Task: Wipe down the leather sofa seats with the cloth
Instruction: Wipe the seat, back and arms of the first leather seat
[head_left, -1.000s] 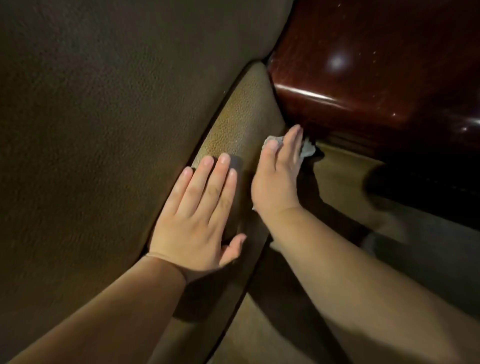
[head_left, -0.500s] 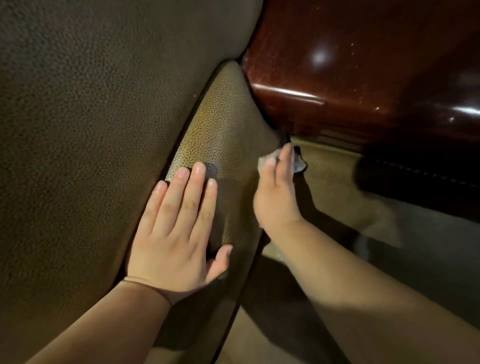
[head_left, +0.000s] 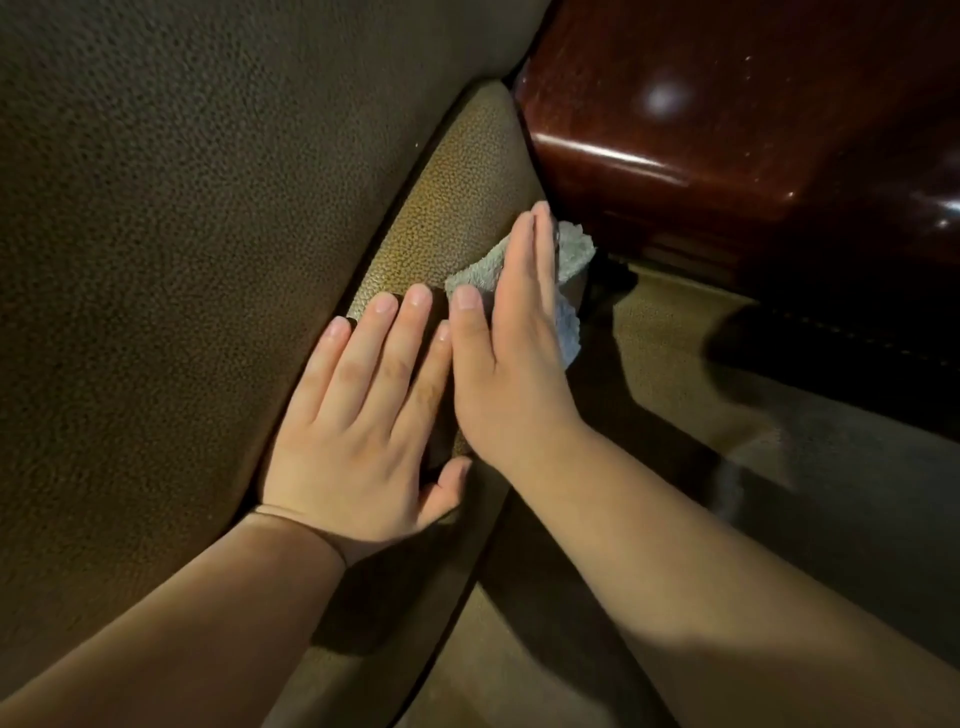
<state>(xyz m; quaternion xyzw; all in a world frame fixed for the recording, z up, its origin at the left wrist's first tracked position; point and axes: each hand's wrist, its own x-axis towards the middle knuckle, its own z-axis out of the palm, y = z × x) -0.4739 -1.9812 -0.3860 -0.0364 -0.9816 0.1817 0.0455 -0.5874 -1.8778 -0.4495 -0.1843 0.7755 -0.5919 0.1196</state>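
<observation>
Grey towelling, the cloth lies against the tan leather sofa panel, just beside the glossy dark wooden armrest. Right hand presses it flat, fingers straight and held together. Left hand rests beside it, fingers straight, slightly spread, pushing the big brown cushion.

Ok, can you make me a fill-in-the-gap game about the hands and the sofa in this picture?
1. The cloth lies under the ____ hand.
2. The left hand rests flat with its fingers ____.
3. The shiny wooden armrest is dark ____ in colour.
4. Both hands rest on the brown ____ sofa.

Missing words: right; straight; red-brown; leather
</observation>
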